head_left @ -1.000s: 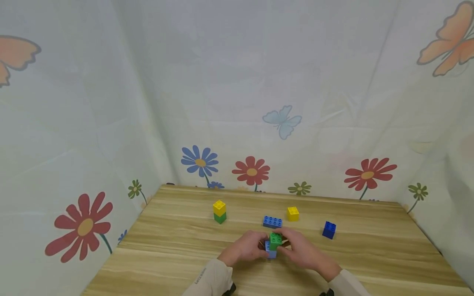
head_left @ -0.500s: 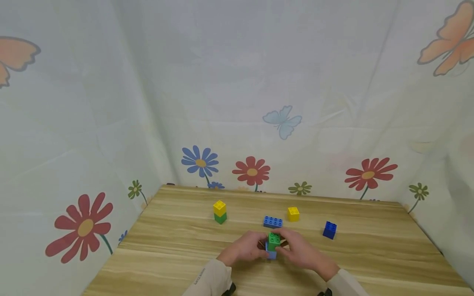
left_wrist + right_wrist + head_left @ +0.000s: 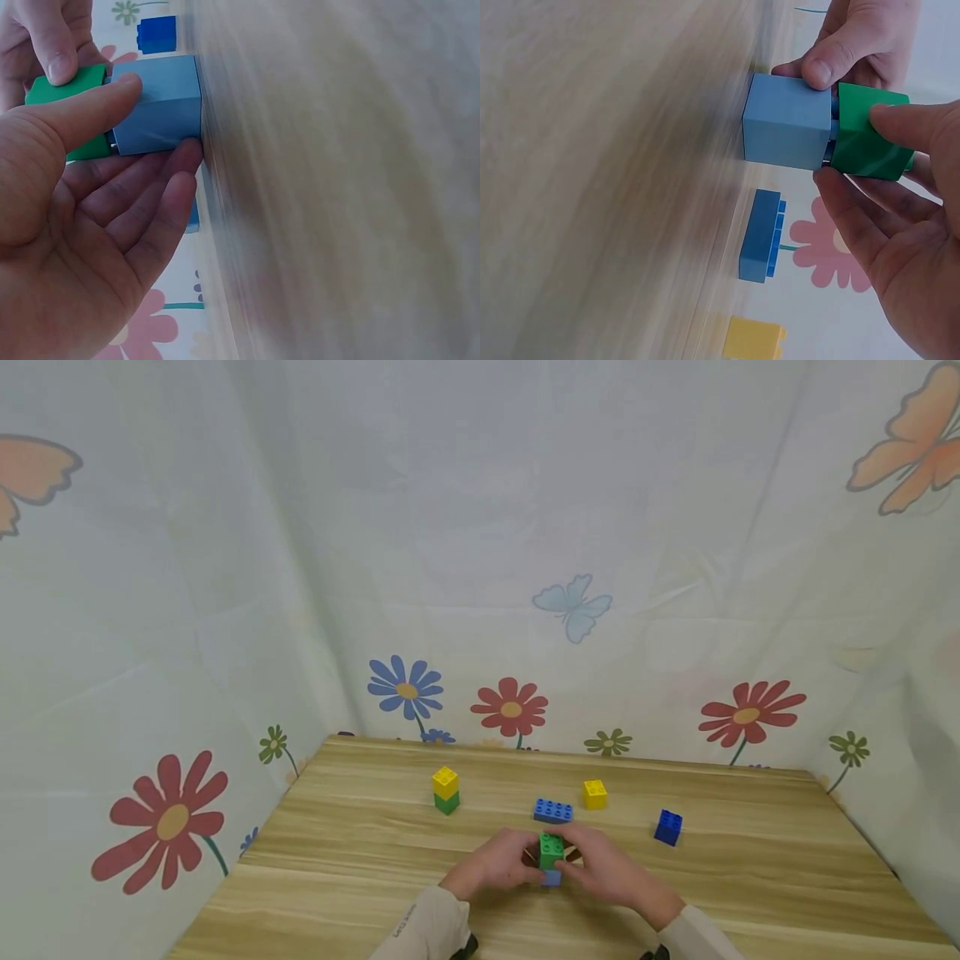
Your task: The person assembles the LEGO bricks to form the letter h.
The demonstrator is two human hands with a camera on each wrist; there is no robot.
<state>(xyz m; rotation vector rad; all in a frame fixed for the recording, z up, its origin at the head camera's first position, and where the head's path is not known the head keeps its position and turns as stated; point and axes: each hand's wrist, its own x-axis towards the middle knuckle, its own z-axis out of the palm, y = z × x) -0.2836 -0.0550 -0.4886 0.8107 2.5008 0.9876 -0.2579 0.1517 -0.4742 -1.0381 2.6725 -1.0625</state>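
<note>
Green block [image 3: 859, 154], pinched by my right hand [image 3: 606, 864], sits atop the light blue block [image 3: 787, 120] that my left hand [image 3: 498, 858] pinches below; a gap shows between them, so uneven pressing could, I judge, seat it crooked.

The left hand [image 3: 501, 860] and right hand [image 3: 606, 864] hem in the green block [image 3: 551, 853] and light blue block [image 3: 787, 120], leaving access from above and through a slim near-side slot between the hands. Just beyond, the long blue block [image 3: 553, 812] bars the straight way to the counter's [image 3: 787, 889] far edge, the yellow block [image 3: 595, 796] off its right end, while a wide lane separates it from the stack [image 3: 446, 791] at left. Near left and near right are free, with the dark blue block [image 3: 668, 828] farther in on the right and the curtain [image 3: 480, 527] walling the far edge.
</note>
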